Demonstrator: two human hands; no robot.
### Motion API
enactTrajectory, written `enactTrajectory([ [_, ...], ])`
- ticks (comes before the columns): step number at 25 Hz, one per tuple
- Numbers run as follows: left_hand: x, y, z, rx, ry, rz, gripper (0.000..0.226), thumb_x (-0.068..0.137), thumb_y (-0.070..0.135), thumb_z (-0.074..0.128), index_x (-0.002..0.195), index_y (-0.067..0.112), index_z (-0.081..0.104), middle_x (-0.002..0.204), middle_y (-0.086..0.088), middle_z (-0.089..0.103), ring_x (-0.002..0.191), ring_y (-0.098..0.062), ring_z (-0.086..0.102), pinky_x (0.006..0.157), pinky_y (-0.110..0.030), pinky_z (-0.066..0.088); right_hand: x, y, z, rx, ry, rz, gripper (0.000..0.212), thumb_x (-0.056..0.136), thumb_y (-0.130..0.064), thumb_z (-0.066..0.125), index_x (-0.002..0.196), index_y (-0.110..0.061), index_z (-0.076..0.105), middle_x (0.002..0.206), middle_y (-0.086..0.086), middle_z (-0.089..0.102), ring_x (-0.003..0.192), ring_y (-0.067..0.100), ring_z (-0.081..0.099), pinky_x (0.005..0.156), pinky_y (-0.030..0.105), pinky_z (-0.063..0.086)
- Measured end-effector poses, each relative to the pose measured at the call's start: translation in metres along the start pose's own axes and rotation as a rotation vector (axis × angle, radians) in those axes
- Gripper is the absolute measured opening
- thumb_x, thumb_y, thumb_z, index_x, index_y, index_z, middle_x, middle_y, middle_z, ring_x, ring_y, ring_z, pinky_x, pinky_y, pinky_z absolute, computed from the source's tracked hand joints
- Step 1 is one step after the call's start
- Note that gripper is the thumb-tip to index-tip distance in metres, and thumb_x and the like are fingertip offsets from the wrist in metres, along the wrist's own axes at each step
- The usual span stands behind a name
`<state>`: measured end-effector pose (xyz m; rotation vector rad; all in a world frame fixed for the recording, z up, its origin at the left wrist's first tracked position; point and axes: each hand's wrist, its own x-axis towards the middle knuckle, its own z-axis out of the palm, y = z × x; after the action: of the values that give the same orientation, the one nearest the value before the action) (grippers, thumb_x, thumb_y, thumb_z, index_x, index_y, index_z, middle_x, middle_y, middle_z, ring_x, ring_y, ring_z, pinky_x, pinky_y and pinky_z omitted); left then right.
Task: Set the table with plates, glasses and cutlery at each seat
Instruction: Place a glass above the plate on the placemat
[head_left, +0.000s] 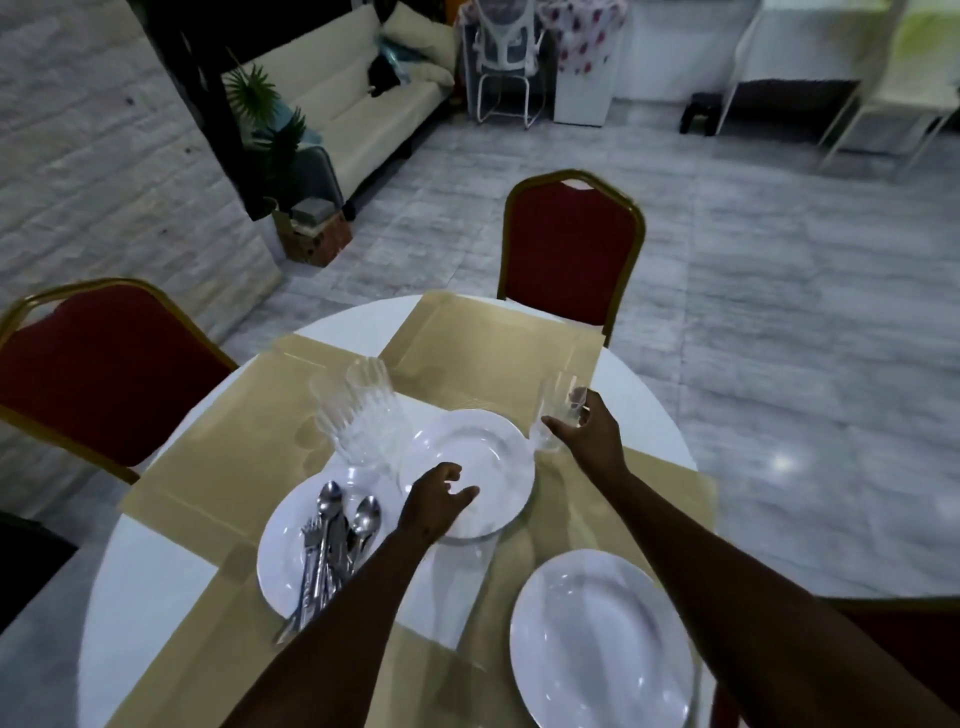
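We see three glossy white plates, ceramic by their look: the middle plate (470, 470), the near plate (597, 644) and the left plate (291, 551), all smooth and catching highlights. On the left one lies polished metal cutlery (332, 540), shiny and reflective. The ribbed glasses (358, 410) and the single glass (558, 415) are clear and cut with facets. The placemats (483, 353) look matt tan, finely woven. The table (150, 587) is smooth white. The chairs (571, 249) have dull red cloth in gold-finished metal frames. The floor (779, 312) is glossy grey tile.
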<state>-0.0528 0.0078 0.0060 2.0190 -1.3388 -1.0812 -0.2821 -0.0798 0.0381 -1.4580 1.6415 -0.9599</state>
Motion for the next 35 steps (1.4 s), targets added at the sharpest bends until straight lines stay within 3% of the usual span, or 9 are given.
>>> enactTrajectory([
  [5,-0.014,0.011,0.034,0.099,-0.046,-0.011,0.045,0.081,0.029,0.073,0.119,0.011,0.058,0.118,-0.003,0.064,0.105,-0.022,0.062,0.089,-0.026,0.045,-0.005,0.033,-0.025,-0.006,-0.005,0.035,0.058,0.071,-0.029,0.080,0.120,-0.012,0.053,0.111,0.003,0.063,0.095,0.017,0.057,0.078,0.024,0.039],
  [11,-0.030,-0.002,0.035,0.140,-0.036,-0.059,0.044,0.082,0.028,0.072,0.120,0.011,0.057,0.118,-0.003,0.063,0.106,-0.021,0.061,0.088,-0.027,0.046,-0.008,0.051,-0.021,-0.004,-0.018,0.044,0.054,0.071,-0.032,0.080,0.114,-0.013,0.053,0.100,-0.003,0.061,0.091,0.017,0.058,0.075,0.025,0.039],
  [16,-0.042,-0.017,0.022,0.155,-0.003,-0.086,0.043,0.083,0.029,0.070,0.121,0.013,0.057,0.116,0.001,0.062,0.107,-0.018,0.061,0.085,-0.023,0.044,-0.016,0.059,-0.024,-0.030,-0.012,0.059,0.066,0.068,-0.026,0.082,0.124,-0.009,0.052,0.114,-0.003,0.060,0.103,0.017,0.057,0.088,0.028,0.044],
  [19,-0.056,-0.029,0.013,0.145,0.047,-0.104,0.036,0.083,0.026,0.069,0.116,0.013,0.060,0.103,0.005,0.062,0.103,-0.015,0.062,0.078,-0.017,0.040,-0.044,0.060,-0.019,-0.054,0.026,0.047,0.046,0.066,-0.015,0.083,0.104,-0.003,0.061,0.098,0.007,0.064,0.095,0.028,0.062,0.074,0.014,0.044],
  [20,-0.063,-0.033,0.011,0.137,0.065,-0.105,0.033,0.083,0.024,0.068,0.113,0.013,0.062,0.100,0.006,0.062,0.101,-0.014,0.063,0.074,-0.015,0.039,-0.059,0.062,-0.014,-0.081,0.024,0.033,0.043,0.067,-0.012,0.082,0.104,-0.001,0.062,0.097,0.009,0.063,0.095,0.031,0.062,0.072,0.016,0.044],
  [24,-0.098,-0.060,-0.008,0.096,0.156,-0.138,0.025,0.082,0.019,0.068,0.106,0.012,0.066,0.099,0.001,0.069,0.092,-0.011,0.063,0.069,-0.014,0.038,-0.115,0.069,0.024,-0.175,-0.018,-0.004,0.053,0.071,-0.010,0.080,0.117,0.001,0.058,0.112,0.018,0.058,0.104,0.034,0.058,0.090,0.040,0.049],
  [27,-0.124,-0.082,-0.036,0.049,0.231,-0.187,0.018,0.083,0.020,0.066,0.100,0.016,0.068,0.098,0.000,0.071,0.091,-0.015,0.065,0.069,-0.019,0.041,-0.142,0.051,0.055,-0.188,-0.110,-0.076,0.039,0.072,-0.003,0.077,0.108,0.001,0.061,0.103,0.016,0.061,0.094,0.032,0.061,0.083,0.037,0.048],
  [30,-0.142,-0.098,-0.063,0.072,0.330,-0.244,0.009,0.083,0.028,0.057,0.079,0.025,0.065,0.081,0.002,0.069,0.079,-0.016,0.063,0.061,-0.024,0.042,-0.162,0.033,0.086,-0.197,-0.209,-0.179,0.032,0.071,-0.001,0.076,0.100,-0.002,0.063,0.090,0.006,0.060,0.086,0.030,0.062,0.077,0.039,0.050],
  [35,-0.149,-0.136,-0.101,0.046,0.408,-0.305,0.011,0.079,0.023,0.062,0.088,0.018,0.066,0.087,0.001,0.070,0.083,-0.019,0.064,0.067,-0.022,0.041,-0.190,0.008,0.137,-0.225,-0.324,-0.208,0.024,0.072,-0.008,0.078,0.091,-0.008,0.064,0.082,-0.002,0.058,0.077,0.018,0.060,0.070,0.028,0.045],
])
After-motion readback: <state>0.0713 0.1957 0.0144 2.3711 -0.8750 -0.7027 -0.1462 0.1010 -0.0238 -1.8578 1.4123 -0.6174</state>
